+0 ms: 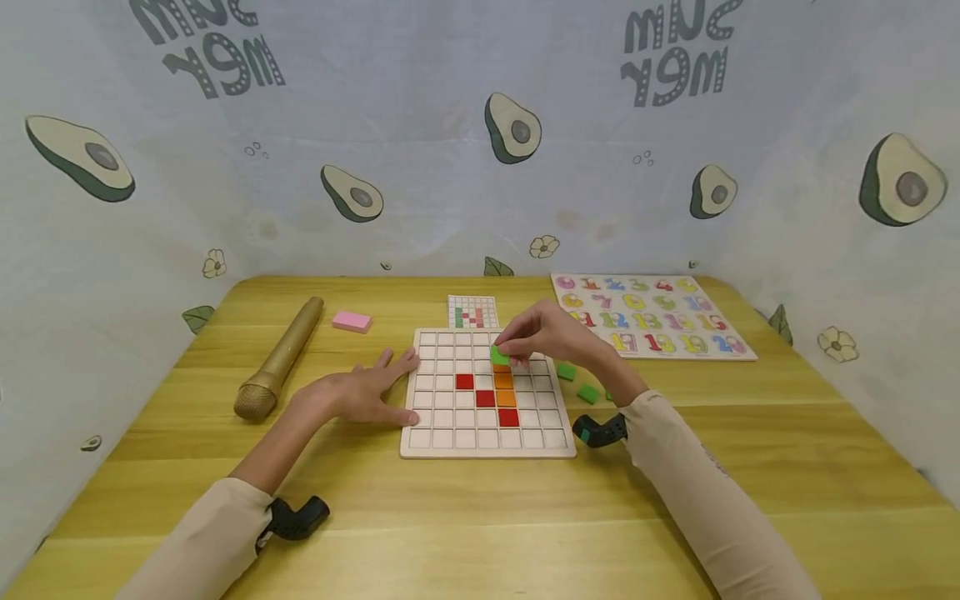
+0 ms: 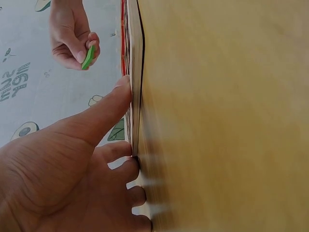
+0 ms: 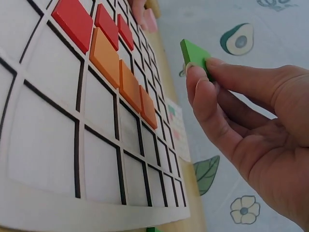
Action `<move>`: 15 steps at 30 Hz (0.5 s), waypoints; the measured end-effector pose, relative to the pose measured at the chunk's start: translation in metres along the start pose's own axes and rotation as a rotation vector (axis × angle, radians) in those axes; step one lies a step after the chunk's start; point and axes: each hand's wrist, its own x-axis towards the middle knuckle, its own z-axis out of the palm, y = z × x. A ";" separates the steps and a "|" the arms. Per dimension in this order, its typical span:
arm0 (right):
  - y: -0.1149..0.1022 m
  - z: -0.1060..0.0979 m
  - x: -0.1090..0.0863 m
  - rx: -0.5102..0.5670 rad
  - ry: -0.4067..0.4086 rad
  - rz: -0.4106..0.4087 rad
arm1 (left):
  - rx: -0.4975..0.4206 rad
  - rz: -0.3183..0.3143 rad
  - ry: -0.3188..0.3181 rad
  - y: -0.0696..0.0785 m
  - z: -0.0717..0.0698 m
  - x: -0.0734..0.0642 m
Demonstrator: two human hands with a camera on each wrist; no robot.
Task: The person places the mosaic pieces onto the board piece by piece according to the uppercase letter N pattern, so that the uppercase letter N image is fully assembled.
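Note:
A wooden grid board (image 1: 442,437) lies flat on the table, with red tiles (image 1: 465,382) and orange tiles (image 1: 505,398) set in some of its squares. Thumb and fingers of my left hand (image 1: 360,396) are spread along the board's left edge, the thumb (image 2: 104,113) touching it in the left wrist view. Above the board, my right hand (image 1: 555,335) pinches a green square tile (image 3: 195,54) between thumb and fingertips. From the head view the green tile overlaps the far end of the orange column. Several loose green tiles (image 1: 588,393) lie right of the board.
Behind the board lies a small card (image 1: 472,310) printed with a coloured grid pattern. A number puzzle board (image 1: 652,321) occupies the back right. At the left are a pink block (image 1: 352,322) and a gold microphone (image 1: 288,346). A printed cloth (image 1: 435,208) hangs around the table.

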 end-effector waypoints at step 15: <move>-0.010 0.014 0.019 0.028 -0.022 0.006 | 0.014 -0.019 0.000 -0.002 -0.001 0.003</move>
